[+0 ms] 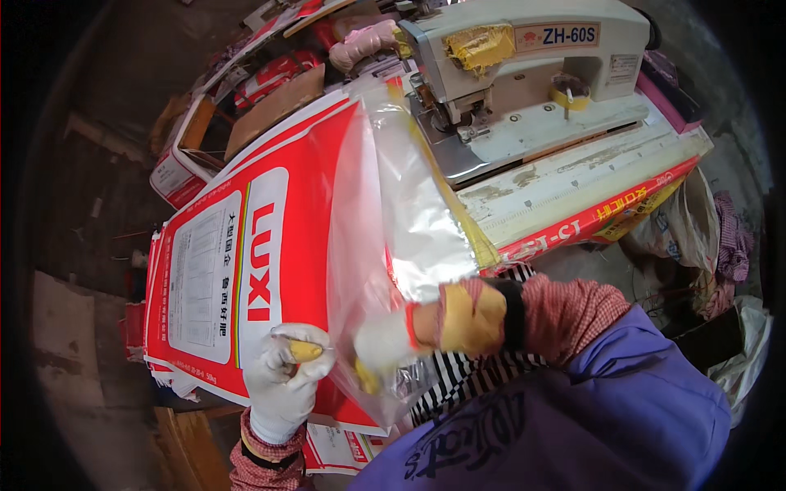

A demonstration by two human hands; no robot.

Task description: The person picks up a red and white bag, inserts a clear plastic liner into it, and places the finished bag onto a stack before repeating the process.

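Note:
A stack of red and white printed sacks [319, 204] lies in front of me. Over its right side spreads clear plastic film [417, 213], wrinkled and shiny. My left hand [286, 372], in a white glove with a yellow fingertip cover, is closed in a pinch at the film's left edge, above the top sack. My right hand [385, 344], gloved in white with yellow fingertips, is over the film's near part. Motion smears its fingers, so their grip does not show. A yellow wrap [473, 315] goes round my right wrist.
A white industrial sewing machine [524, 74] stands at the far right on a worn table [557, 180] with a red printed front edge. A bundle of pink cord [364, 45] and a brown board [274, 110] are at the back. Plastic bags [684, 221] hang at the right.

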